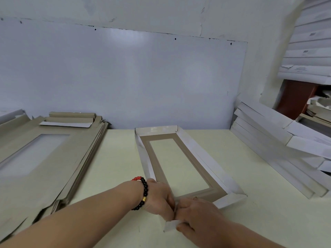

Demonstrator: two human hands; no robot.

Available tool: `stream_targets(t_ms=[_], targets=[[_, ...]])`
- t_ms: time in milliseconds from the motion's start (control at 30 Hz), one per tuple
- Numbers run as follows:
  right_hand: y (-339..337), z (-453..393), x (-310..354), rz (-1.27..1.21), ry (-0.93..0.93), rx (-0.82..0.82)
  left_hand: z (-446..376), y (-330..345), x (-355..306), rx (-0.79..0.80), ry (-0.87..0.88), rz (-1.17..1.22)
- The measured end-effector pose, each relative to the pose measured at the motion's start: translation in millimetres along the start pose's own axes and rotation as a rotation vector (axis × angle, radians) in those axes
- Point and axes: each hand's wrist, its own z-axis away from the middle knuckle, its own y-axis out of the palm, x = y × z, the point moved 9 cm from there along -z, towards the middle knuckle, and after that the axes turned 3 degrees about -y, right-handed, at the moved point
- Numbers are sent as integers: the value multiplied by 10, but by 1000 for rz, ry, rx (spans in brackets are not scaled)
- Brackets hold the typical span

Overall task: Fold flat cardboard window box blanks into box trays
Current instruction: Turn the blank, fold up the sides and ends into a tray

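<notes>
— At centre frame, how far along is the tray (179, 163)?
— Three walls stand; both hands' fingers (170, 203) pinch its near corner flap (171, 226). Flat blanks (44, 158) wait at left, finished trays (279, 140) at right.

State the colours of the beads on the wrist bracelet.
Beaded wrist bracelet: mostly black, some red, one gold; seen in the head view.

- pale yellow table (116, 158)
- stack of flat blanks (44, 158) lying at left
- half-folded window box tray (179, 163) at centre
- leaning pile of folded white trays (279, 154) at right, far edge
</notes>
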Motion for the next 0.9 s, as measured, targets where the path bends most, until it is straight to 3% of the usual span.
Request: stream_targets(t_ms=[200,400,533,633,767,900], targets=[[28,-14,-17,-12,19,41,-59,14,-5,6,13,48],[20,4,5,-49,34,103,-37,74,-42,59,108,-151],[6,-15,25,-38,53,98,8,3,-123,-191,161,-230],[-17,-9,18,-33,96,38,57,96,-252,-317,198,-504],[-106,48,-59,-92,117,0,57,159,-263,-327,168,-601],[-105,154,-206,-4,35,117,43,226,-326,-466,170,-587]])
